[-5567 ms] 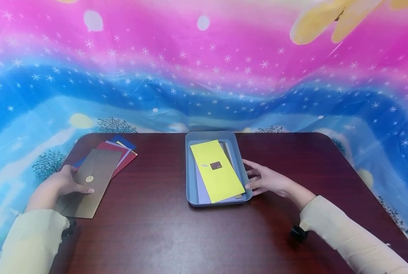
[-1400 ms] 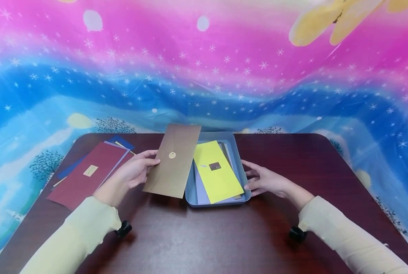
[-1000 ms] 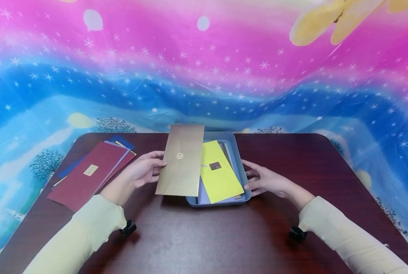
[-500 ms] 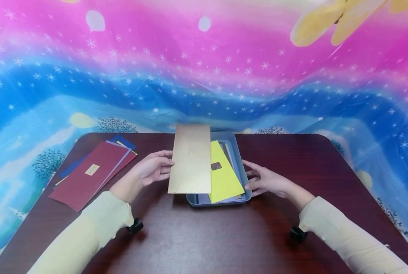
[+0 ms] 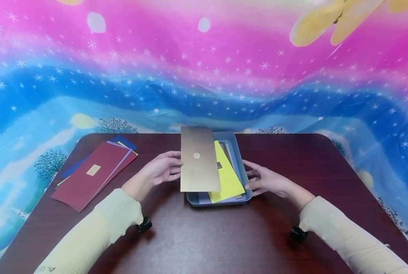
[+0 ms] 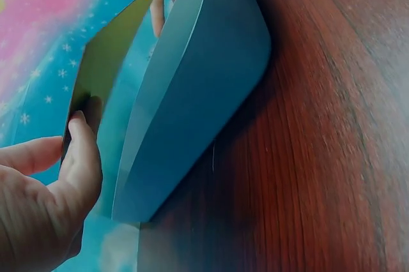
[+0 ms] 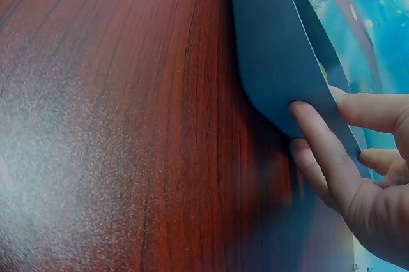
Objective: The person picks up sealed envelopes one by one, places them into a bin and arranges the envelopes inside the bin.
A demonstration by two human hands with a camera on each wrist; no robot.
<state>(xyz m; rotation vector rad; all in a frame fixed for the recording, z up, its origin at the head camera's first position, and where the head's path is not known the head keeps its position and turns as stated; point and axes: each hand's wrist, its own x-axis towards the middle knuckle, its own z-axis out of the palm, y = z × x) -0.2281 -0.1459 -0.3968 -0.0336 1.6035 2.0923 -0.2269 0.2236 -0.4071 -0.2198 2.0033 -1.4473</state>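
Observation:
My left hand (image 5: 164,168) pinches the left edge of a gold-brown envelope (image 5: 198,173) with a round seal. The envelope overlaps the left part of a grey-blue tray (image 5: 238,160) in the head view. In the left wrist view, the envelope (image 6: 105,68) is tilted above the tray's side wall (image 6: 198,87). My right hand (image 5: 263,179) grips the tray's right wall, with fingertips over the rim and against the outside in the right wrist view. Inside the tray lie a yellow envelope (image 5: 228,180), partly covered, and a lavender one (image 5: 203,198) beneath it.
On the dark wooden table (image 5: 197,236), a fanned pile lies at the left: a dark red envelope (image 5: 84,184) with a pale label on top, others in lavender, yellow and blue below. A colourful printed cloth (image 5: 176,76) hangs behind the table's back edge.
My left hand has lifted the gold-brown envelope off the left pile, uncovering the dark red one, and moved it rightward over the tray. My right hand stays at the tray.

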